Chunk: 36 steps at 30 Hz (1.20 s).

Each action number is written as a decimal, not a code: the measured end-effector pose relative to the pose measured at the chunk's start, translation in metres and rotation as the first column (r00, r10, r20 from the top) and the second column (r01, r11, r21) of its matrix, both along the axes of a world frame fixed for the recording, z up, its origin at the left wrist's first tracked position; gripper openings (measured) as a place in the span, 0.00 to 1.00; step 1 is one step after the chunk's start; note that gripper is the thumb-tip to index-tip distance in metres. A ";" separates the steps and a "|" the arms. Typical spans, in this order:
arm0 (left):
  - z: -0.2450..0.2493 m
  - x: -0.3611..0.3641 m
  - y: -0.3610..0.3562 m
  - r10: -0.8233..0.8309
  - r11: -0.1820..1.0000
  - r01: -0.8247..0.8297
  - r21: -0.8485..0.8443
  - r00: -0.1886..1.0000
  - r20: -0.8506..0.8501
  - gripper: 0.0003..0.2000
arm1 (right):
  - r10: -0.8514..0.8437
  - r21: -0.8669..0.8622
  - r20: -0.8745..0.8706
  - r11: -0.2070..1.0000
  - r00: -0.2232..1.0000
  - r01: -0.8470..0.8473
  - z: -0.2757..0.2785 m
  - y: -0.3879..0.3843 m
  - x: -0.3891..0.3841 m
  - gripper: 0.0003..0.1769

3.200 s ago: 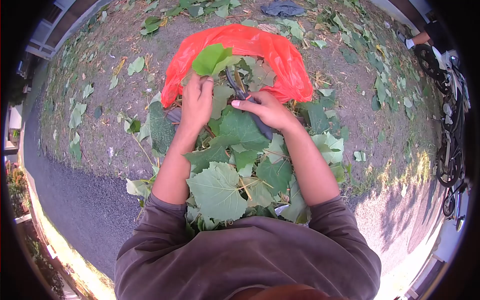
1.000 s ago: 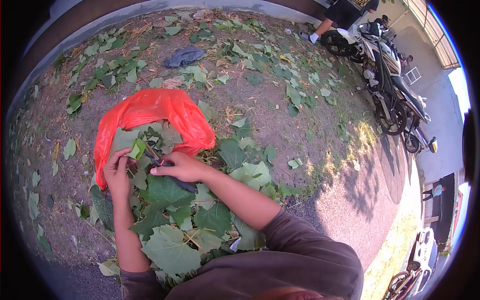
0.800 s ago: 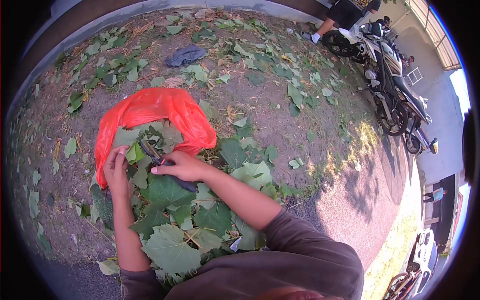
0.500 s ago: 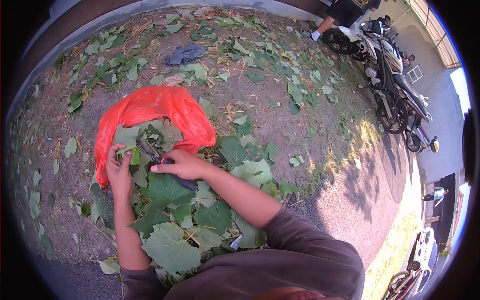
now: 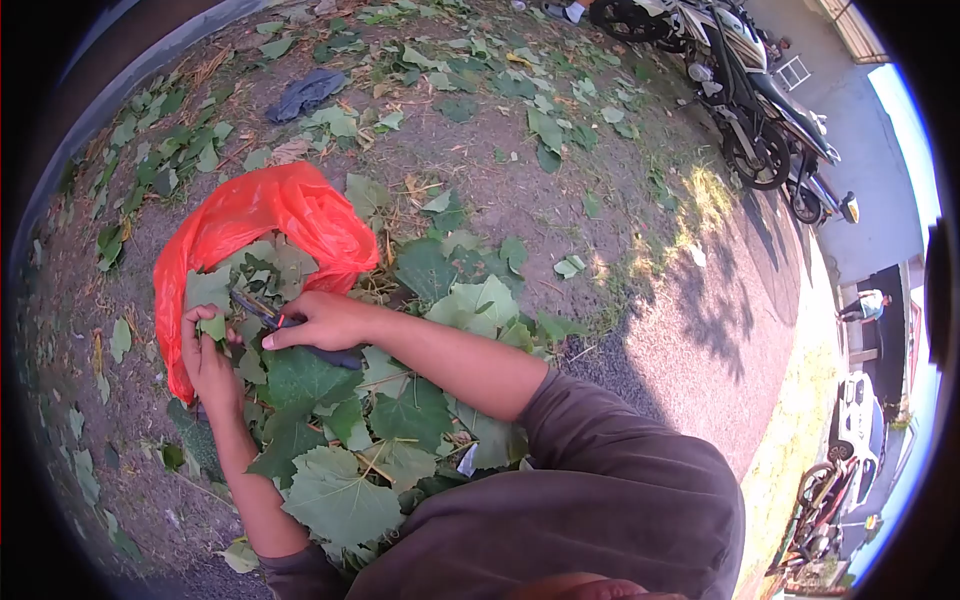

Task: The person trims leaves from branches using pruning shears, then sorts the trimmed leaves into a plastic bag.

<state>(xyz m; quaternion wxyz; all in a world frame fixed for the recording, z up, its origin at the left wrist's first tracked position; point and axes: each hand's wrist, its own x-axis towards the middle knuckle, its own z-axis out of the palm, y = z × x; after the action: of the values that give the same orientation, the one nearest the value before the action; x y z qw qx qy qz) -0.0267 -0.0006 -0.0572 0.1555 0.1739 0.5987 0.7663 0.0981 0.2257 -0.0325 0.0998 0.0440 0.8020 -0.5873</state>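
My left hand (image 5: 212, 368) is closed in a pinch on a green leaf (image 5: 212, 326) at the mouth of a red plastic bag (image 5: 325, 215). Wrapped in my right hand (image 5: 328, 320) is a pair of pruning shears (image 5: 256, 306), with dark blades pointing toward the leaf and a dark handle below my palm. Cut leaves (image 5: 290, 262) lie inside the open bag. Under my forearms spreads a heap of large lobed leaves (image 5: 345, 500). The tips of the left fingers are partly hidden by the leaf.
Loose leaves (image 5: 545, 128) litter the dirt ground. A dark crumpled cloth or bag (image 5: 305, 95) lies beyond the red bag. Motorcycles (image 5: 750, 110) stand at upper right, with a person's foot (image 5: 572, 12) beside them. Farther right are a walking person (image 5: 866, 305) and a white car (image 5: 856, 415).
The whole scene has shifted left and slightly up as my head turned. Both hands keep their holds on the leaf and the shears, with only slight movement at the bag.
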 end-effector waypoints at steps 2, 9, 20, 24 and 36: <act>-0.002 -0.003 0.001 0.006 0.999 -0.008 0.042 0.999 0.049 0.10 | -0.023 0.022 0.016 0.999 1.000 0.023 -0.002 0.002 0.000 0.43; 0.010 -0.001 0.001 0.134 0.990 -0.137 0.043 0.988 0.077 0.18 | 0.051 -0.014 -0.002 0.999 0.999 -0.051 -0.002 0.000 -0.002 0.43; 0.000 -0.002 -0.003 0.100 0.995 -0.100 0.024 0.995 -0.005 0.12 | 0.028 -0.024 0.016 0.999 0.999 -0.027 -0.002 0.000 -0.002 0.45; 0.017 0.005 0.008 0.228 0.973 -0.230 0.001 0.964 0.137 0.09 | 0.028 0.012 0.033 1.000 0.999 -0.029 0.003 0.000 -0.001 0.42; 0.024 0.007 0.007 -0.101 0.977 0.085 -0.193 0.992 -0.078 0.18 | 0.017 -0.074 0.039 0.997 0.999 -0.014 0.000 -0.008 -0.005 0.40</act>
<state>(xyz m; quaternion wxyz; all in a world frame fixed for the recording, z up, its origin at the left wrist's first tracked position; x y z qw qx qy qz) -0.0194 0.0060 -0.0334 0.1808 0.2192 0.6664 0.6893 0.0928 0.2179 -0.0321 0.1219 0.0456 0.7779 -0.6148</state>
